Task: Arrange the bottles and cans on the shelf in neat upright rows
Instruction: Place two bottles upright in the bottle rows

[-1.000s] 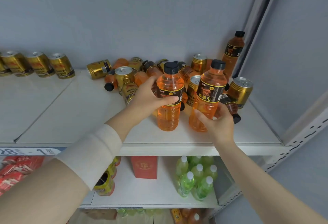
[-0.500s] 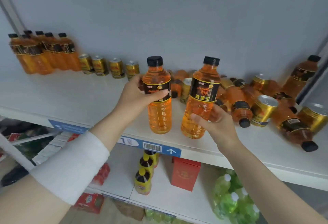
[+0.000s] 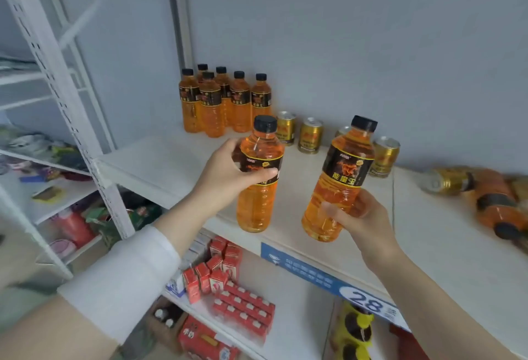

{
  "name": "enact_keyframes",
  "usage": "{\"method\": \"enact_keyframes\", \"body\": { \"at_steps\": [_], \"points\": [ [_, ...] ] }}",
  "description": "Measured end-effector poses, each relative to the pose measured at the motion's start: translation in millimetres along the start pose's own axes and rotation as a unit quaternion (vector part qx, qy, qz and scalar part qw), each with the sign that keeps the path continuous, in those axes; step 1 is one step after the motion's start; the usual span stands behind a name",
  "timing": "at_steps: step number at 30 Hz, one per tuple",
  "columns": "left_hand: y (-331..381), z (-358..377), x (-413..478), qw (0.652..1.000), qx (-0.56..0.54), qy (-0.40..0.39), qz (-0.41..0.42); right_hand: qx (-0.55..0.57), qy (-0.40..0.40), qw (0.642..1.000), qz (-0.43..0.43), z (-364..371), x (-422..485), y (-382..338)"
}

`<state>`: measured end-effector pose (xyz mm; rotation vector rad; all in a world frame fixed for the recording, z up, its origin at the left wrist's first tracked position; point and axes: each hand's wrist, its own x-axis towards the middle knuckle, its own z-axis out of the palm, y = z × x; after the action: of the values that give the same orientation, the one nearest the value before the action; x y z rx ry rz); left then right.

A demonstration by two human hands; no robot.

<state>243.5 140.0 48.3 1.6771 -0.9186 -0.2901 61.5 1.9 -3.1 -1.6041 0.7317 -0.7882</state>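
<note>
My left hand [image 3: 228, 171] grips an orange bottle [image 3: 257, 205] with a black cap, held upright above the white shelf [image 3: 160, 165]. In my right hand [image 3: 357, 217] is a second orange bottle [image 3: 340, 182], tilted slightly to the right. Several upright orange bottles [image 3: 225, 102] stand in a group at the shelf's back left corner. To their right, gold cans [image 3: 310, 135] stand upright in a row along the wall. At the far right a gold can [image 3: 445, 181] and an orange bottle [image 3: 497, 202] lie on their sides.
A white perforated upright [image 3: 71, 119] bounds the shelf on the left, with another cluttered rack [image 3: 43, 165] beyond it. Red cartons [image 3: 225, 282] and yellow-capped bottles [image 3: 354, 328] fill the lower shelf. A blue price strip [image 3: 328, 279] runs along the shelf's front edge.
Both hands have carried their bottles leftward along the shelf, away from the fallen pile. The view swung left, bringing the standing bottle group and the can row close.
</note>
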Motion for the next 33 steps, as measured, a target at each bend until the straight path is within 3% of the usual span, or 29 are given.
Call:
{"method": "enact_keyframes", "body": {
  "at_steps": [12,18,33],
  "points": [
    [-74.1,-55.9,171.9,0.997,0.076,-0.018,-0.004,0.001,-0.014,1.000,-0.023,134.3,160.9,23.6],
    [-100.0,-68.6,242.2,0.991,0.122,-0.059,0.011,-0.060,-0.003,0.998,-0.022,180.9,227.2,37.2],
    [-133.6,-81.1,316.2,0.974,0.154,-0.144,0.085,-0.146,0.083,0.985,-0.022,225.3,270.5,34.1]
  ]
}}
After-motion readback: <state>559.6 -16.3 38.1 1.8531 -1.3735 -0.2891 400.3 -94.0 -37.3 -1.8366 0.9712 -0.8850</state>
